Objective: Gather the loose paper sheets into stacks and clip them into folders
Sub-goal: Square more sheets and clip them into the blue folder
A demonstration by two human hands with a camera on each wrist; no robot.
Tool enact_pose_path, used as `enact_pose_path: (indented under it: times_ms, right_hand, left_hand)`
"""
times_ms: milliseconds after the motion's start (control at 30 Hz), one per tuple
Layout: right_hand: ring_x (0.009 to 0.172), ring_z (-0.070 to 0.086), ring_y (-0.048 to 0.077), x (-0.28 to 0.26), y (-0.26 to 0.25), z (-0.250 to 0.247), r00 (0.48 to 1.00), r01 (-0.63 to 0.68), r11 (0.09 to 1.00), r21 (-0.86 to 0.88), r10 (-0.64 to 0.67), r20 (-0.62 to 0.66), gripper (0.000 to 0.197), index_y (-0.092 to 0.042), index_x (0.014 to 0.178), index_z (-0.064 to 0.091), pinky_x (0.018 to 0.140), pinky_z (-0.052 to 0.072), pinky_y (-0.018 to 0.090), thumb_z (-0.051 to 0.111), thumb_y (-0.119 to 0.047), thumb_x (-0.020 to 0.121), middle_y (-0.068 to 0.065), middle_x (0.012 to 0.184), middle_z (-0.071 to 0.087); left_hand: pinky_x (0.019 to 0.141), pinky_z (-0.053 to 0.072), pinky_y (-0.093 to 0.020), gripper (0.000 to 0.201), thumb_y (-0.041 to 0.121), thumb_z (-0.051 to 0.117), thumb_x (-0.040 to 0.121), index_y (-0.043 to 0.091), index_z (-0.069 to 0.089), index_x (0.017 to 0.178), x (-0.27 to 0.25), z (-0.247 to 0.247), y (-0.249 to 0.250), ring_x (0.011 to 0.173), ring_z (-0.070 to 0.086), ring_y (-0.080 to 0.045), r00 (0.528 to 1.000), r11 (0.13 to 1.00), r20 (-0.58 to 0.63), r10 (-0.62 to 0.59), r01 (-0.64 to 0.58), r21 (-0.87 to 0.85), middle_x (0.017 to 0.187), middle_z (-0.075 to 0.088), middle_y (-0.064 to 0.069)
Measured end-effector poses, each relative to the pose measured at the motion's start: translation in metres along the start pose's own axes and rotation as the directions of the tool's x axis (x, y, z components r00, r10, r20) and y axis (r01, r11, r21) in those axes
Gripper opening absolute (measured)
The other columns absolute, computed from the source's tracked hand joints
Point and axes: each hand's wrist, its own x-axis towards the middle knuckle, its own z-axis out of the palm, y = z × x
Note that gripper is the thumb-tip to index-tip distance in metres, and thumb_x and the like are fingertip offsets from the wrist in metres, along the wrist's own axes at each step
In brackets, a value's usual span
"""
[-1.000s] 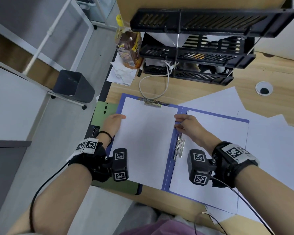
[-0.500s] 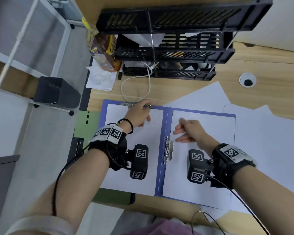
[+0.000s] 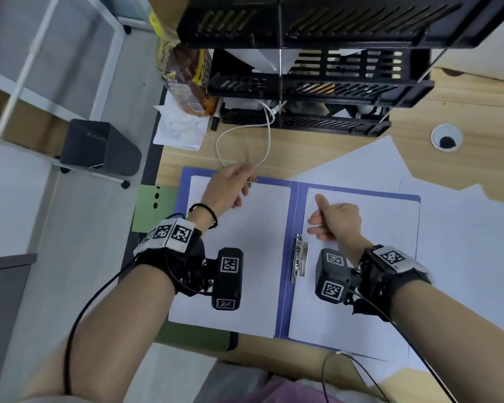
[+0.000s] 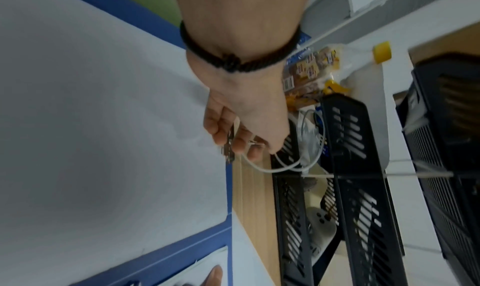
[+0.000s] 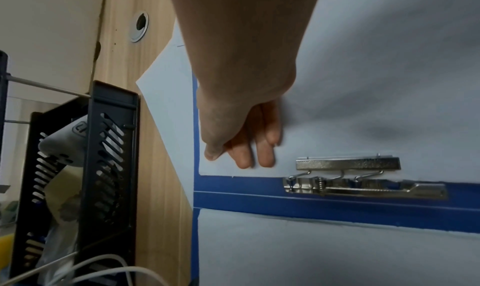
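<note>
Open blue plastic folder (image 3: 296,199): lies flat on the pale wooden worktop (image 3: 317,149), spine running front to back, near edge close to the person.

Right-hand white paper stack (image 3: 361,301): fills the right leaf of the folder, held along its inner edge by the long silver spring clamp (image 3: 300,258) beside the spine.

Right hand (image 3: 336,222): rests on that stack just past the clamp; fingers (image 5: 265,150) extended and laid flat on the paper, thumb pointing away from the person, grasping nothing.

Left-hand white paper stack (image 3: 245,257): lies on the left leaf of the folder, edges roughly square to it.

Left hand (image 3: 227,189): at the far edge of the left stack, fingers curled and pinching the small silver metal clip (image 4: 228,146) at the top of that leaf; a black cord bracelet (image 3: 205,212) sits on the wrist.

Green card folder (image 3: 152,207): partly under the blue folder, showing at its left edge.

Loose white paper sheets (image 3: 463,242): spread overlapping on the worktop to the right of and behind the folder.

White cable (image 3: 266,141): loops on the worktop just beyond the left hand, running back to the rack.

Black slotted plastic tray rack (image 3: 317,82): stands in tiers at the far side of the worktop, some paper in it.

Brown-labelled bottle with yellow cap (image 3: 186,77): left of the rack, crumpled white tissue (image 3: 181,129) in front of it.
</note>
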Motion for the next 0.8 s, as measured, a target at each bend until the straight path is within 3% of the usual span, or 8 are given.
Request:
enact_pose_path:
  times_ms: [133, 267, 333, 433, 500, 633, 800]
  right_hand:
    - [0.051, 0.070, 0.025, -0.001, 0.000, 0.002, 1.000, -0.009, 1.000, 0.009, 0.009, -0.023, 0.043, -0.007, 0.063, 0.066, 0.044, 0.051, 0.024, 0.066, -0.042, 0.089, 0.010, 0.061, 0.072]
    - [0.051, 0.071, 0.023, 0.002, 0.001, 0.005, 0.998, -0.045, 0.999, 0.020, 0.046, -0.037, 0.043, -0.007, 0.065, 0.068, 0.045, 0.053, 0.025, 0.066, -0.043, 0.088, 0.007, 0.059, 0.072]
    - [0.052, 0.070, 0.025, 0.002, 0.002, 0.007, 0.998, -0.048, 0.998, 0.033, 0.049, -0.046, 0.043, -0.007, 0.065, 0.068, 0.048, 0.055, 0.027, 0.066, -0.044, 0.087, 0.008, 0.059, 0.071]
    - [0.053, 0.069, 0.028, 0.002, 0.003, 0.008, 0.998, -0.032, 0.998, 0.045, 0.035, -0.060, 0.044, -0.006, 0.062, 0.066, 0.050, 0.054, 0.030, 0.067, -0.043, 0.087, 0.010, 0.060, 0.071]
    - [0.052, 0.069, 0.028, 0.003, 0.003, 0.008, 0.998, -0.028, 0.999, 0.041, 0.030, -0.056, 0.043, -0.006, 0.063, 0.066, 0.052, 0.056, 0.032, 0.067, -0.041, 0.087, 0.010, 0.059, 0.069]
    - [0.052, 0.068, 0.029, 0.003, 0.003, 0.008, 0.998, -0.027, 0.999, 0.041, 0.029, -0.061, 0.043, -0.005, 0.064, 0.066, 0.051, 0.053, 0.032, 0.068, -0.041, 0.087, 0.012, 0.060, 0.069]
    - [0.049, 0.067, 0.027, 0.003, 0.002, 0.009, 0.997, -0.028, 0.999, 0.034, 0.030, -0.068, 0.042, -0.005, 0.064, 0.066, 0.050, 0.054, 0.031, 0.068, -0.040, 0.087, 0.010, 0.056, 0.068]
  left_hand:
    - [0.047, 0.041, -0.023, 0.030, 0.025, 0.037, 0.101, 0.015, 0.065, 0.102, 0.007, -0.022, -0.020, 0.042, 0.050, -0.011, 0.993, 0.986, -0.112, -0.033, 0.014, -0.167, 0.067, 0.059, -0.002]
    - [0.042, 0.037, -0.019, 0.023, 0.026, 0.043, 0.099, 0.020, 0.062, 0.112, 0.014, -0.033, -0.036, 0.039, 0.050, -0.008, 0.981, 0.981, -0.165, -0.098, 0.068, -0.183, 0.072, 0.061, -0.001]
    - [0.044, 0.037, -0.021, 0.020, 0.029, 0.052, 0.095, 0.018, 0.063, 0.108, 0.020, -0.037, -0.042, 0.046, 0.051, -0.007, 0.971, 0.989, -0.221, -0.091, 0.062, -0.133, 0.077, 0.061, 0.001]
    - [0.061, 0.044, -0.022, 0.010, 0.033, 0.067, 0.085, 0.024, 0.064, 0.089, 0.029, -0.045, -0.051, 0.067, 0.055, -0.004, 0.949, 0.999, -0.316, 0.004, 0.008, 0.039, 0.076, 0.060, 0.011]
    - [0.063, 0.044, -0.023, 0.012, 0.035, 0.070, 0.082, 0.025, 0.064, 0.085, 0.031, -0.050, -0.054, 0.066, 0.052, -0.001, 0.946, 0.986, -0.321, 0.050, 0.004, 0.165, 0.069, 0.055, 0.015]
    - [0.058, 0.042, -0.023, 0.019, 0.039, 0.074, 0.076, 0.023, 0.067, 0.085, 0.032, -0.053, -0.057, 0.060, 0.048, -0.001, 0.928, 0.968, -0.363, 0.084, 0.010, 0.250, 0.064, 0.050, 0.016]
    - [0.062, 0.048, -0.026, 0.030, 0.045, 0.075, 0.071, 0.021, 0.069, 0.087, 0.031, -0.052, -0.060, 0.068, 0.055, -0.007, 0.913, 0.957, -0.398, 0.091, 0.030, 0.288, 0.076, 0.064, 0.008]
